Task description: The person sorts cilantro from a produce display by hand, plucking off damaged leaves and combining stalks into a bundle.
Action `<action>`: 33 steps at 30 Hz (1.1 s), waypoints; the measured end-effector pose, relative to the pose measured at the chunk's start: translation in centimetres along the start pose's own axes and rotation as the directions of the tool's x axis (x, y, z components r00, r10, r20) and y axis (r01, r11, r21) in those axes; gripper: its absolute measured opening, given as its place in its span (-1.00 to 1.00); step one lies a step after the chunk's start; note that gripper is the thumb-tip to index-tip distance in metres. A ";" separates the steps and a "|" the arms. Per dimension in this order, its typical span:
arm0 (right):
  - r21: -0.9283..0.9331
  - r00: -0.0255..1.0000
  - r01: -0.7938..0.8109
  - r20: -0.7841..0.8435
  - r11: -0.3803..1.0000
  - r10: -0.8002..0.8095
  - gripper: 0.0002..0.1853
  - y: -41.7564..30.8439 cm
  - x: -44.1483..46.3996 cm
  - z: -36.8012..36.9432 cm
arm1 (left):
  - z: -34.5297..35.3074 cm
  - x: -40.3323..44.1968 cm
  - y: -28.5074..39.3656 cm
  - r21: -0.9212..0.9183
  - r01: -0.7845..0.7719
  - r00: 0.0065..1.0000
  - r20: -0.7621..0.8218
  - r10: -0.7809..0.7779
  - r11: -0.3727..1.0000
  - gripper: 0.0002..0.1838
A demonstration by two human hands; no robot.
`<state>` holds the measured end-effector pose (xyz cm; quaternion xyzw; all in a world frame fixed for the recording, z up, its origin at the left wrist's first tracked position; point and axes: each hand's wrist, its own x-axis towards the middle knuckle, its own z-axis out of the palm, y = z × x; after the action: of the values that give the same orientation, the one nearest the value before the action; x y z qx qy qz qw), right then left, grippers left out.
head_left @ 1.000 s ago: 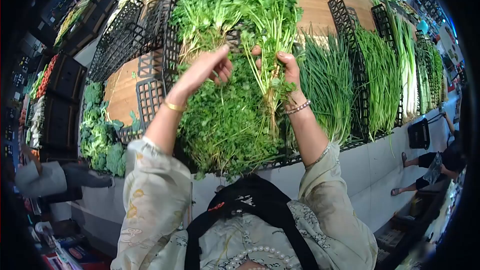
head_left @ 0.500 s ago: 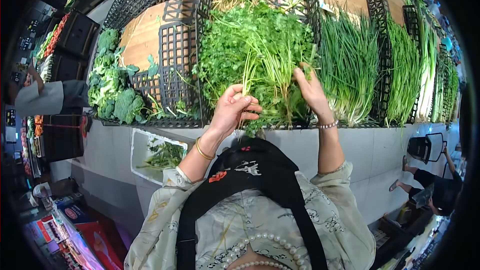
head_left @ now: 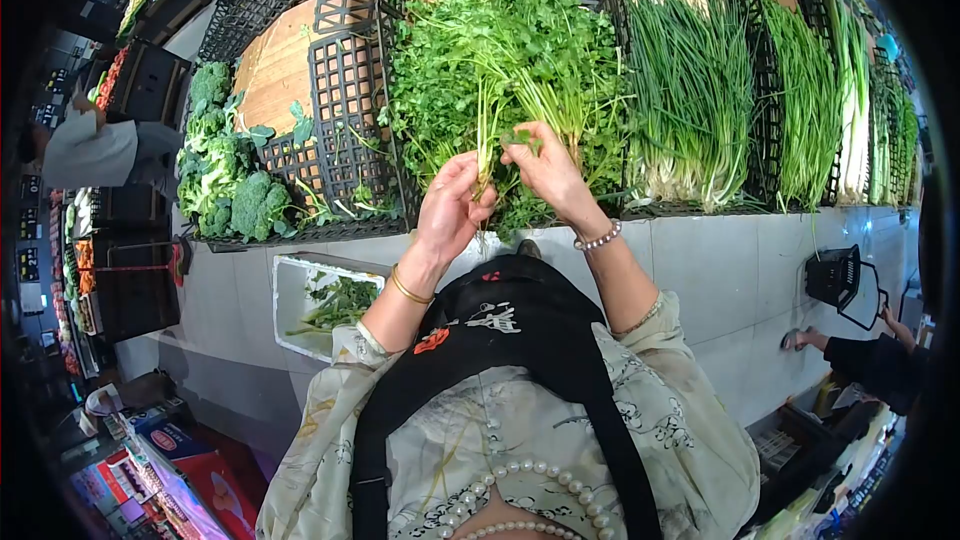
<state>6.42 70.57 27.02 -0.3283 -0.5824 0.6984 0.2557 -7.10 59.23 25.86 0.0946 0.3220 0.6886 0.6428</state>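
Observation:
My left hand (head_left: 448, 208) is closed around the lower stems of a few cilantro sprigs (head_left: 487, 105), which stand upright from its fingers. Close beside it, my right hand (head_left: 550, 175) pinches a small green leaf (head_left: 522, 141) between thumb and fingers. Behind both hands, a thick heap of cilantro (head_left: 430, 60) fills a black crate section, with more pale stems (head_left: 560, 110) lying just past my right fingers. A gold bangle circles my left wrist and a beaded bracelet my right.
Broccoli (head_left: 258, 205) sits left of the cilantro; green onions (head_left: 690, 90) lie to the right. A white foam box (head_left: 290, 305) with leafy scraps stands on the floor. People are at both sides, one by a black shopping basket (head_left: 835, 275).
My right hand has moved left, from the cilantro's right side to beside my left hand. It has a leaf at its fingertips. My left hand still holds its sprigs.

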 end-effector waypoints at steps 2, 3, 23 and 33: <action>0.038 0.999 -0.034 -0.041 0.999 0.036 -0.67 0.2 -1.1 0.7 | -0.1 -0.3 -0.3 0.031 -0.023 0.998 -0.062 0.024 0.999 -0.81; 0.003 0.996 0.048 -0.082 0.999 -0.048 -0.67 0.5 -1.6 1.1 | 0.0 -0.4 -0.4 0.044 -0.035 0.995 -0.091 0.039 0.998 -0.81; 0.233 0.994 -0.103 0.052 0.967 0.093 -0.89 2.6 -4.1 -1.0 | 1.0 2.8 0.5 0.378 0.136 0.991 -0.063 -0.121 0.916 -0.80; 0.399 0.994 -0.102 0.020 0.911 0.103 -0.88 2.7 -3.6 -2.8 | 1.7 4.2 -1.1 0.176 0.130 0.991 -0.029 -0.127 0.976 -0.90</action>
<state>10.96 69.14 24.69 -0.3000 -0.4094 0.8146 0.2807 -5.92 63.71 25.40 0.1246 0.3932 0.6148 0.6722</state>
